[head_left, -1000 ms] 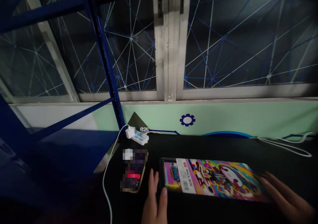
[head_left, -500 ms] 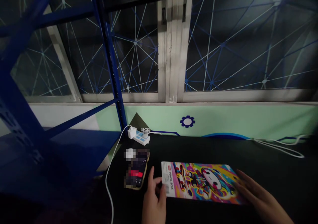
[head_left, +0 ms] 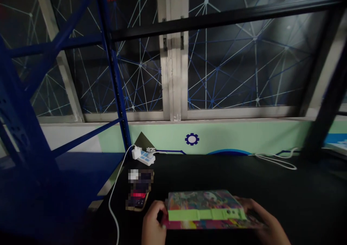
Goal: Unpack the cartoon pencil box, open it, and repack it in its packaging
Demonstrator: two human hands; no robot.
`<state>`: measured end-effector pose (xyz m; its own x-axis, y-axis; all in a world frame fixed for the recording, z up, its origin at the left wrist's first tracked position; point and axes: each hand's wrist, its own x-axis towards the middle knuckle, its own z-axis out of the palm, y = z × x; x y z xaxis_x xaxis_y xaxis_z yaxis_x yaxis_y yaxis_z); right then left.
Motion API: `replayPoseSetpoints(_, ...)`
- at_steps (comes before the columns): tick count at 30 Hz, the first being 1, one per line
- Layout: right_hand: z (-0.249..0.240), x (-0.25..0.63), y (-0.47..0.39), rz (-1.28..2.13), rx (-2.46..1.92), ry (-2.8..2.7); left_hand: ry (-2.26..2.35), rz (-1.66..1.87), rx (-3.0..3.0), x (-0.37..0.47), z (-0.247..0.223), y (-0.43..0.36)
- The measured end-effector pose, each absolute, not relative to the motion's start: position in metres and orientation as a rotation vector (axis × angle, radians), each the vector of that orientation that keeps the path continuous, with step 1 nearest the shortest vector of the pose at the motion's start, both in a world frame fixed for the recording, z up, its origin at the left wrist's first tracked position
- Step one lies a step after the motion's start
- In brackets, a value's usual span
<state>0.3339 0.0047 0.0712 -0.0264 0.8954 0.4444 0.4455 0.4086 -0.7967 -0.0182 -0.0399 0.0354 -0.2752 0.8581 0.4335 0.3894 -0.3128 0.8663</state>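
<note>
A colourful pencil box [head_left: 206,215] with a light green side is low in the middle of the head view, its printed top tilted away. Its left end is gripped by my left hand [head_left: 153,221], thumb at the near corner and fingers curled. My right hand [head_left: 262,216] holds the right end, its fingertips partly hidden behind the box and slightly blurred. Below the green side, a printed face or card runs along the near edge; I cannot tell which.
A phone [head_left: 139,198], partly pixelated, lies left of the box on the black table [head_left: 271,185]. Behind it sits a white power strip [head_left: 146,158] with a white cable [head_left: 110,198] trailing forward. Blue shelving [head_left: 108,56] stands left, and a loose cable [head_left: 282,161] lies back right.
The pencil box has tipped, so its green side now shows instead of its flat printed face. My left hand has closed round its left end. The camera view has shifted.
</note>
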Motion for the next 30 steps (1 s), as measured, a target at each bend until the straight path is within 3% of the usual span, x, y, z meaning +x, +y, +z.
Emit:
replayPoseSetpoints(5, 0.069, 0.329, 0.006, 0.628, -1.292, -1.784, 1.654, 1.564, 1.618, -0.015, 0.033, -0.041)
replayPoseSetpoints(12, 0.06, 0.324, 0.008, 0.432, -1.467, -2.264, 1.846, 1.358, 1.746, -0.015, 0.034, -0.041)
replayPoseSetpoints(18, 0.053, 0.319, 0.012, 0.276, -1.58, -2.183, 1.959, 1.24, 2.062, -0.001, 0.029, -0.042)
replayPoseSetpoints(30, 0.055, 0.319, 0.004, 0.233, -1.557, -2.213, 1.897, 1.345, 2.133, -0.01, 0.022, -0.04)
